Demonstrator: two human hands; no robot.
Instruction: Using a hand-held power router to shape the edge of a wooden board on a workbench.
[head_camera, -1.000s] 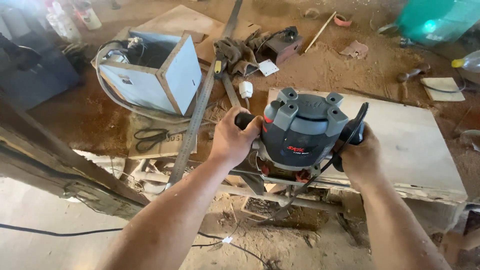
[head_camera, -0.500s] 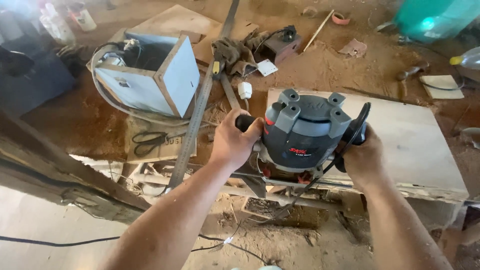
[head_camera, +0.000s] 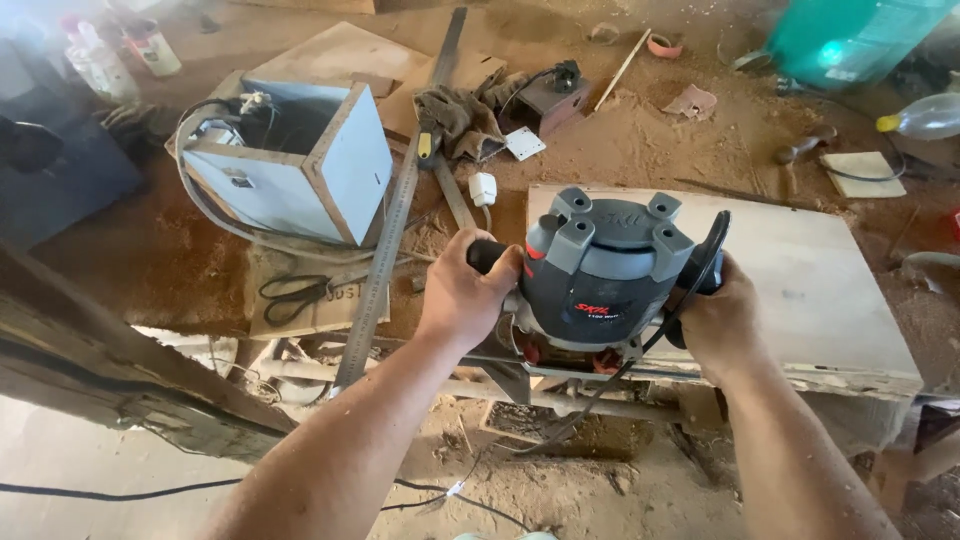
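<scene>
Head view. I look down on a dark grey plunge router with a ribbed plastic motor cap and red trim (head_camera: 605, 275), standing upright at the near edge of a pale rectangular plywood board (head_camera: 800, 290), which lies on a sawdust-covered wooden desk (head_camera: 640, 140). My left hand (head_camera: 465, 295) wraps its fingers (head_camera: 500, 275) fully closed round the black left side handle; my right hand (head_camera: 715, 315) is likewise closed tight round the right side handle, partly hidden behind a black power cord (head_camera: 690, 290) that loops over the machine and drops below the board edge. The base and cutter are hidden under the motor body, so I cannot tell whether the bit touches the wood.

Handling, as I judge it: the router is heavy, rigid and top-heavy, its bulk sitting high above a narrow base, so it wants both side handles held at once, level, never the cap or the cord. The housing looks smooth and dusty, a poor place for a grip. The board is stiff and flat but overhangs the desk slightly, and may shift under side load.

Surroundings: a pale blue open wooden box (head_camera: 300, 165) with cable in it stands well to the left; a long steel ruler (head_camera: 395, 225) runs diagonally between box and board; black scissors (head_camera: 295, 290) lie near the box.
</scene>
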